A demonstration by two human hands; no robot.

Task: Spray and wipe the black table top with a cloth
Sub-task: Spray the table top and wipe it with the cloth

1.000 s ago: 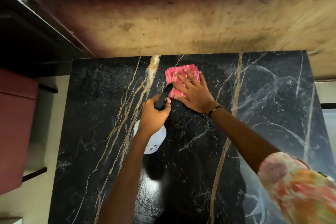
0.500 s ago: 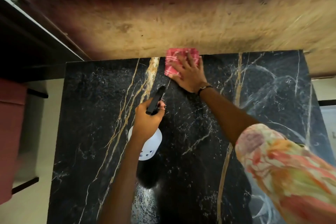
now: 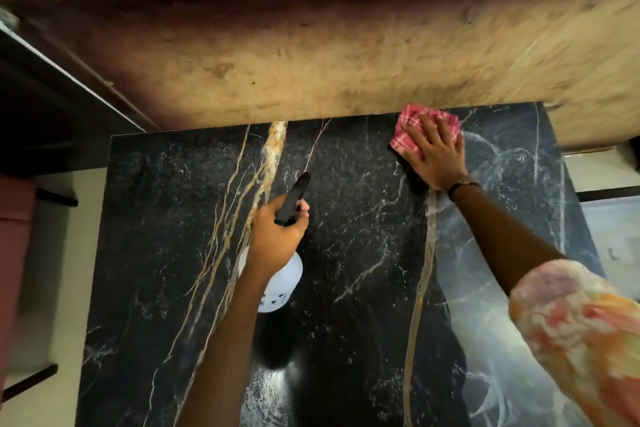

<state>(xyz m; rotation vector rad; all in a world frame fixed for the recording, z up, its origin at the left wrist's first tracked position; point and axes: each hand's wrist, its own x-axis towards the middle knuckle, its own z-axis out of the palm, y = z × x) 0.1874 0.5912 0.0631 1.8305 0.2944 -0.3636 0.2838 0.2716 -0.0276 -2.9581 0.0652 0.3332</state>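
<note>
Mid-wipe: R hand [image 3: 437, 156] flat on cloth [image 3: 407, 135] at table [image 3: 166, 218] far edge, L hand [image 3: 277, 236] gripping sprayer [image 3: 292, 199]; left side prob. still undone.

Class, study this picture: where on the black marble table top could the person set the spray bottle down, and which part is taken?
Bare marble lies left of the left hand and its spray bottle, out to the table top's left edge, and between the two forearms. The far right corner is taken: the right hand presses the pink cloth there.
</note>
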